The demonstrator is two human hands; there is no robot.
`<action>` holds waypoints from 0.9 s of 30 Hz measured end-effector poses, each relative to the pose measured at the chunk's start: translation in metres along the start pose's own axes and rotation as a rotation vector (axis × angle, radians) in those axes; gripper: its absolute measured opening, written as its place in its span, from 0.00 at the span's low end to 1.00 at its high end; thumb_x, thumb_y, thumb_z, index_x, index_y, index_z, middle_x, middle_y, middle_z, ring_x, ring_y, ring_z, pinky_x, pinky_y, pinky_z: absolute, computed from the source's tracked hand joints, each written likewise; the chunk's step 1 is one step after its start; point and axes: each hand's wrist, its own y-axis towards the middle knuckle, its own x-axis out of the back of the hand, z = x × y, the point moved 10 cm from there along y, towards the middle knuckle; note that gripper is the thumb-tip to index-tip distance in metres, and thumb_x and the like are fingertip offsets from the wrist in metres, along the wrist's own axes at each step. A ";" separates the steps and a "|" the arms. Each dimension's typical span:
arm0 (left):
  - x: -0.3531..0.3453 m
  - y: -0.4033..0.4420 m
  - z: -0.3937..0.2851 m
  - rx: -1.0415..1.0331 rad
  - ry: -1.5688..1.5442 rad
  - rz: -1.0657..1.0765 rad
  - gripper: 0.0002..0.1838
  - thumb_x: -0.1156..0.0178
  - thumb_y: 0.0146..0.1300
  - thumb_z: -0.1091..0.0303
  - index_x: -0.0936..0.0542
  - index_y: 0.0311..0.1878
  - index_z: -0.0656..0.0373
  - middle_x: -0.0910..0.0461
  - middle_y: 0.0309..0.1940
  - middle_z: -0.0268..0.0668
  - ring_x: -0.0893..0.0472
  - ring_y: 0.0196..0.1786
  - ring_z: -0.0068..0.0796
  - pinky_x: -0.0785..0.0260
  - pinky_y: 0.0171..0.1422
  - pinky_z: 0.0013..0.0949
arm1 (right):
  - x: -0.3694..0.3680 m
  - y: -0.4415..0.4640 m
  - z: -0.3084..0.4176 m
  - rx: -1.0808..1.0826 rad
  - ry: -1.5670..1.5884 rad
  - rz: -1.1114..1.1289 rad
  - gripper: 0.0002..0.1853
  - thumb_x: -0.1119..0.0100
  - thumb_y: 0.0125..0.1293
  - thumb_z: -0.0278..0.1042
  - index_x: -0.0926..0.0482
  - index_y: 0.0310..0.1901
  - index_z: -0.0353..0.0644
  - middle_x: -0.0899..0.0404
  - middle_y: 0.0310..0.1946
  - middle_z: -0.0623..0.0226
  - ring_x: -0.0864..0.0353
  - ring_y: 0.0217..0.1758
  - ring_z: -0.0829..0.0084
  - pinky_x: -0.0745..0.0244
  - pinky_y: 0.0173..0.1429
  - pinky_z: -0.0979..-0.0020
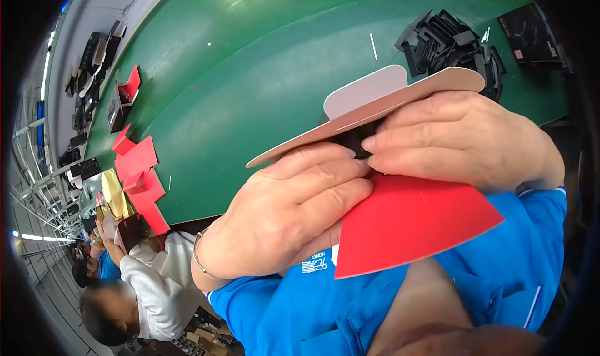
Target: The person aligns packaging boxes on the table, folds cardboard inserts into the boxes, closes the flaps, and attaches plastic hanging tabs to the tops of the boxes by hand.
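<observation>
A partly folded cardboard box is held in front of my chest, its red flap (415, 225) spread towards me over the blue shirt. Its upper panel, a long pale brown piece (356, 122) with a rounded white tab (369, 92), stands up on the far side. My left hand (290, 209), with a bracelet at the wrist, is closed on the box from the left. From the right, my right hand (459, 137) grips it, fingers bent in behind the brown panel. Both sets of fingertips meet near the dark fold in the middle; the thumbs are mostly hidden.
On the green table (250, 87), a heap of black plastic pieces (440, 40) lies beyond my right hand, beside a black printed box (530, 34). Red folded cards (140, 168) and another box (119, 108) lie at left. A co-worker in a white sleeve (159, 281) sits near.
</observation>
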 end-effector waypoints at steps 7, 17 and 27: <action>0.006 -0.001 0.000 -0.030 0.028 -0.087 0.13 0.39 0.53 0.71 0.19 0.42 0.67 0.20 0.45 0.46 0.20 0.42 0.38 0.27 0.50 0.34 | -0.014 0.010 -0.006 -0.064 -0.133 0.230 0.16 0.50 0.61 0.32 0.22 0.48 0.36 0.23 0.52 0.57 0.21 0.50 0.62 0.24 0.53 0.67; -0.001 0.008 -0.001 -0.039 0.077 -0.063 0.11 0.44 0.56 0.72 0.18 0.41 0.66 0.19 0.44 0.46 0.20 0.41 0.38 0.27 0.48 0.33 | -0.015 0.006 -0.003 -0.068 -0.006 0.261 0.16 0.49 0.59 0.30 0.23 0.47 0.34 0.22 0.49 0.56 0.22 0.48 0.61 0.25 0.53 0.67; -0.010 0.010 0.009 0.102 0.189 0.168 0.22 0.36 0.53 0.70 0.23 0.52 0.67 0.22 0.48 0.46 0.21 0.42 0.37 0.27 0.48 0.35 | 0.003 -0.002 -0.022 -0.286 0.297 0.094 0.12 0.37 0.53 0.26 0.23 0.40 0.35 0.21 0.40 0.56 0.21 0.43 0.65 0.23 0.48 0.68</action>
